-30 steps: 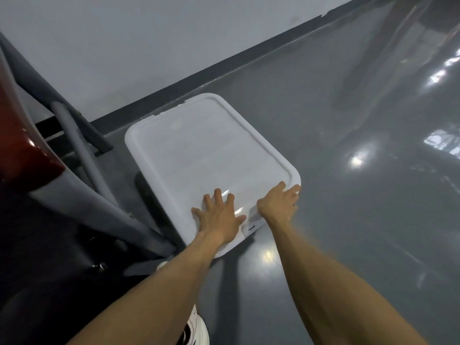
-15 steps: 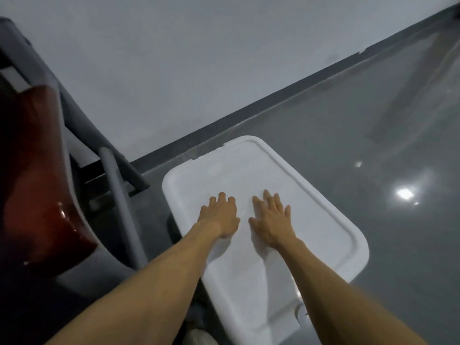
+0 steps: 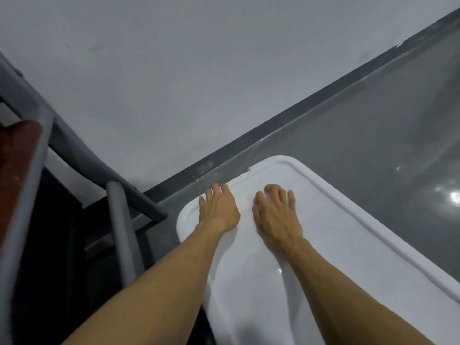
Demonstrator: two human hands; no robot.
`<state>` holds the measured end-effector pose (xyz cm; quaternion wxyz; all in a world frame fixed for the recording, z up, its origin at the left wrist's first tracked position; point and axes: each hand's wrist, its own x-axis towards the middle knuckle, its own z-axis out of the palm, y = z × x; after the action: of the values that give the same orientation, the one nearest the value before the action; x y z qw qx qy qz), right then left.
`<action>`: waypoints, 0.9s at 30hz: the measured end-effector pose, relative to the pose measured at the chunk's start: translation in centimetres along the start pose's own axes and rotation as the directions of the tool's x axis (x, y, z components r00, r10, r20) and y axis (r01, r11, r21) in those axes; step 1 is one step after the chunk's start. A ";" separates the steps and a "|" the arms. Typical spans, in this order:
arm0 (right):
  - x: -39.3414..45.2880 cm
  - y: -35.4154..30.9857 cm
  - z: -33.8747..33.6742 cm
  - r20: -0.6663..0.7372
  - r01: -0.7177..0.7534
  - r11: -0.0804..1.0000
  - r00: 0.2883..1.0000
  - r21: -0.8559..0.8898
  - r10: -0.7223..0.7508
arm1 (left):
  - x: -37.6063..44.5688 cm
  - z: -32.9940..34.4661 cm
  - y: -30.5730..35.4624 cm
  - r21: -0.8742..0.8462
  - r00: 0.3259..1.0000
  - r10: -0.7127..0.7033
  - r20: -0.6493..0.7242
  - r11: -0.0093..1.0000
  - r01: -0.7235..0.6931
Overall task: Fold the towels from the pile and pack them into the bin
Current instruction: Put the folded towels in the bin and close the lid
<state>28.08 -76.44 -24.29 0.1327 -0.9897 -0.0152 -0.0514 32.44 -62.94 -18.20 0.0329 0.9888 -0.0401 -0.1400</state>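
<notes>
Both hands flat on the shut lid of the bin.

I see my left hand [image 3: 219, 210] and right hand [image 3: 276, 215] lying palm-down side by side on the white lid [image 3: 336, 240] of the bin, fingers [image 3: 291, 197] straight and slightly spread, holding nothing. The bin sits on the grey floor [image 3: 373, 125] directly under both hands, its far end close to the dark skirting [image 3: 224, 158] along the wall. Its long axis runs from that far-left corner toward the near right, out of view past the lower edge. My left hand is nearer the far-left corner and the lid's rim there; my right sits further in. No towels are visible, so I judge packing is done or the lid must come off. A grey metal frame [image 3: 119, 220] stands to the left.
</notes>
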 end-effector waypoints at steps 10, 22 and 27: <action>0.6 0.6 2.1 0.080 -0.015 1.000 0.997 -0.011 0.016 | 6.0 1.1 -3.3 -0.138 0.961 -0.268 0.063 0.952 0.274; 0.7 0.3 1.7 0.098 -0.026 0.999 0.995 -0.027 0.028 | 6.8 1.3 -1.6 -0.183 0.985 -0.172 0.027 0.968 0.174; 0.7 0.4 1.8 0.100 -0.023 0.999 0.995 -0.032 0.026 | 7.6 0.5 -2.1 -0.132 0.974 -0.194 0.120 0.969 0.210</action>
<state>29.01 -76.37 -26.07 0.1174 -0.9930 -0.0087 -0.0001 39.74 -61.55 -20.96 0.0876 0.9739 0.0694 -0.1974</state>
